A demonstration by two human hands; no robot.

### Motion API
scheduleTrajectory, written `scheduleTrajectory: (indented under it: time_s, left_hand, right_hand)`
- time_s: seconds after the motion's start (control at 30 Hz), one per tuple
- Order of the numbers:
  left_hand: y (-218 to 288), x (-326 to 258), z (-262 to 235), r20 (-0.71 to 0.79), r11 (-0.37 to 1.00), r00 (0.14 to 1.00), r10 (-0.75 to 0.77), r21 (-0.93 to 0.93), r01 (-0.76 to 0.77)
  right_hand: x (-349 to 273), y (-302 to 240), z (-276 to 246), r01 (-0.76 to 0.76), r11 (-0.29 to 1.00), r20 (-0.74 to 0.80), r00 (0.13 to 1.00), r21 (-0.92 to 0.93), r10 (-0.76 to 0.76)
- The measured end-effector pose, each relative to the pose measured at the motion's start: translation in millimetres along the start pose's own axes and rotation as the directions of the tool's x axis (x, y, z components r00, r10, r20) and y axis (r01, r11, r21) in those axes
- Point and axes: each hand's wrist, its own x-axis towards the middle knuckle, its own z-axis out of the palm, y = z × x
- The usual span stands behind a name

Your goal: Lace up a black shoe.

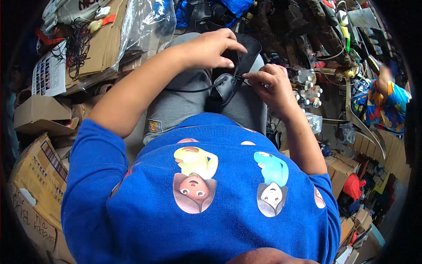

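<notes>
A black leather shoe (225, 89) rests on my lap between my grey-trousered thighs, with eyelets along its edge. From it a black shoelace (190, 91) trails left across my thigh. My left hand (214, 49) hovers over the far part of the shoe, its thumb and fingers apart and curved. At the shoe's right edge my right hand (272, 83) has thumb and forefinger pinched together on a thin dark end that looks like the lace. The inside of the shoe is partly hidden by my left hand.
Flattened cardboard (103, 46) and clear plastic sheeting (149, 26) lie at far left. Cardboard boxes (41, 115) stand on the left. Several small white-capped bottles (313, 94) sit beyond my right hand. Another person in a colourful top (391, 105) is at far right.
</notes>
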Motion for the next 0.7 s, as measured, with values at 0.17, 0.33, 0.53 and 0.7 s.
scheduleTrajectory:
  time_s: [0.17, 0.33, 0.53, 0.7]
  left_hand:
    - [7.6, -2.0, -6.5, -0.123, 0.999, 0.992, 0.027, 0.04, -0.022]
    - [8.2, 22.4, -9.9, 0.2, 0.997, 0.977, -0.076, 0.01, 0.076]
    - [-9.5, 26.4, -10.3, 0.355, 0.961, 0.933, -0.048, -0.238, 0.14]
    - [-20.0, 30.4, -10.3, 0.431, 0.928, 0.902, -0.027, -0.325, 0.184]
  right_hand:
    - [-0.5, -10.5, -8.1, 0.036, 0.956, 0.006, 0.999, -0.293, -0.035]
    - [10.4, -5.8, -15.1, 0.1, 0.957, 0.045, 0.995, -0.273, -0.091]
    - [7.3, 2.4, 1.5, -0.013, 0.999, 0.01, 1.0, 0.04, 0.013]
    - [0.9, 11.9, 6.6, -0.241, 0.914, 0.076, 0.971, 0.325, 0.228]
